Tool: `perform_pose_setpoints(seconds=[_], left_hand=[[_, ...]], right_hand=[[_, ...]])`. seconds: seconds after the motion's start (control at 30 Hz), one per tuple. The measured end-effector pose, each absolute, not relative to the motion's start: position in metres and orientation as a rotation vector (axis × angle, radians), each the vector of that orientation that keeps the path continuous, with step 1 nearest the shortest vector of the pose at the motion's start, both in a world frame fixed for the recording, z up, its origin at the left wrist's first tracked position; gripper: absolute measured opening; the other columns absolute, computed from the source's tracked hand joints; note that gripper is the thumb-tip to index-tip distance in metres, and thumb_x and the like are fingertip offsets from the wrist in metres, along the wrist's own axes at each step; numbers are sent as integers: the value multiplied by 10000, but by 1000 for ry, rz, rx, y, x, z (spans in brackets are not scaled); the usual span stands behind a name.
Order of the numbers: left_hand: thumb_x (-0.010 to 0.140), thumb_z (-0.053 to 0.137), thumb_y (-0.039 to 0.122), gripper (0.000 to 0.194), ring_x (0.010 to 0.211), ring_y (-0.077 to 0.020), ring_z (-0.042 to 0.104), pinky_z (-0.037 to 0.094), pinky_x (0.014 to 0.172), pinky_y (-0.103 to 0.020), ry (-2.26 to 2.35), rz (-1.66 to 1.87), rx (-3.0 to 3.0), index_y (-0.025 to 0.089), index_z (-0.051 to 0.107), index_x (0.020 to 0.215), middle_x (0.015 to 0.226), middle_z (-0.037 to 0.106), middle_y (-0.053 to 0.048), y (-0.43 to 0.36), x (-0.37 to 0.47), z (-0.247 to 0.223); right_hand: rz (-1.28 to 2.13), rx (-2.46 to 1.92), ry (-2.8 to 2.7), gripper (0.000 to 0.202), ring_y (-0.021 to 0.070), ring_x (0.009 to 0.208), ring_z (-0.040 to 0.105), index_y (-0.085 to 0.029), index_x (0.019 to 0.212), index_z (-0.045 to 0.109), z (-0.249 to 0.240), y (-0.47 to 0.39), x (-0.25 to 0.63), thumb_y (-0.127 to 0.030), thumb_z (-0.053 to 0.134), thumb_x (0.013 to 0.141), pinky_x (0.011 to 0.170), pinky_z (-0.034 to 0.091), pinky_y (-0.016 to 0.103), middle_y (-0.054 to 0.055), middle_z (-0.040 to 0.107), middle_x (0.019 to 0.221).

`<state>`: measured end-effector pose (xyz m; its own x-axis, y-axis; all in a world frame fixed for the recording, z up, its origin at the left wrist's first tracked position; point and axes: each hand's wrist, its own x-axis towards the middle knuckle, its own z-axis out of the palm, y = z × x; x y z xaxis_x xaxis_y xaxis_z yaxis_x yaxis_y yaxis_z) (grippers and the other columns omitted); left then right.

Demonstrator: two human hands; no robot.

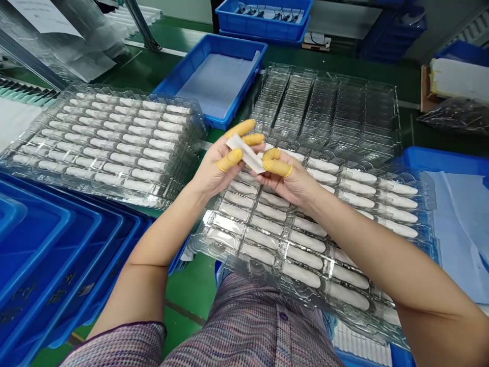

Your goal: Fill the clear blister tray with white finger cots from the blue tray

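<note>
Between my two hands is a small flat white piece (246, 154), perhaps a wrapped item or folded cloth; its exact kind is unclear. My left hand (219, 163) pinches its upper left part, with yellow finger cots on thumb and fingers. At its lower right end, my right hand (286, 176) grips it, also in yellow finger cots. Both hands are above a clear plastic blister tray (280, 265) filled with rows of white elongated pieces (305, 255). Part of that tray is hidden by my right forearm.
A stack of similar filled clear trays (103, 137) stands at the left. Behind are a blue bin (168, 76) lined with pale sheet and clear trays (328, 102) without white pieces. Nested blue bins (76, 255) lie lower left; another blue bin (420, 155) is at right.
</note>
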<state>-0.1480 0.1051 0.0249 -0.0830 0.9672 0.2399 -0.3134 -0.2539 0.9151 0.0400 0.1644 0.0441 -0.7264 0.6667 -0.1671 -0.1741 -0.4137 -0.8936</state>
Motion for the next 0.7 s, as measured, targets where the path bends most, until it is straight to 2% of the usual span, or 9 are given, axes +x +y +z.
perform_pose_setpoints(seconds=[0.1, 0.2, 0.33, 0.43, 0.57, 0.7], left_hand=[[833, 851, 606, 575, 1260, -247, 717, 583, 1103, -383, 1033, 1750, 1090, 318, 677, 1299, 1346, 742, -51, 115, -163, 12], [827, 869, 556, 512, 1171, -213, 727, 571, 1087, -361, 1231, 1852, 1126, 288, 695, 1227, 1240, 762, -62, 120, -177, -3], [788, 893, 528, 527, 1168, -239, 700, 525, 1130, -413, 1408, 1651, 1365, 231, 723, 1188, 1244, 752, -95, 116, -180, -19], [881, 800, 498, 452, 1293, -272, 637, 476, 1180, -457, 1524, 1525, 1496, 237, 722, 1242, 1353, 716, -111, 111, -178, -25], [995, 641, 489, 384, 1342, -289, 601, 460, 1194, -506, 1611, 1424, 1716, 262, 695, 1301, 1402, 684, -114, 111, -180, -29], [910, 719, 544, 490, 1453, -390, 511, 370, 1267, -627, 1682, 1151, 1998, 266, 676, 1312, 1475, 618, -139, 112, -185, -28]], right_hand=[[1556, -856, -1768, 239, 176, 816, 691, -236, 835, 595, 38, 175, 44, -228, 822, 758, 792, 571, 326, 0, 741, 886], [894, -976, -2354, 157, 223, 826, 674, -228, 898, 645, 36, 180, 43, -152, 720, 783, 798, 505, 358, 18, 744, 885], [314, -889, -2821, 152, 287, 939, 682, -185, 978, 705, 40, 171, 35, -126, 596, 891, 783, 426, 361, 108, 776, 966], [216, -887, -2847, 191, 294, 965, 684, -163, 1052, 714, 47, 165, 34, -146, 567, 932, 766, 405, 362, 132, 784, 1006], [238, -786, -2897, 198, 292, 978, 682, -159, 1074, 706, 46, 166, 34, -131, 570, 933, 792, 426, 372, 131, 789, 1015], [334, -757, -2903, 198, 310, 1172, 641, -174, 1028, 707, 36, 165, 23, -89, 548, 945, 975, 476, 423, 132, 789, 1060]])
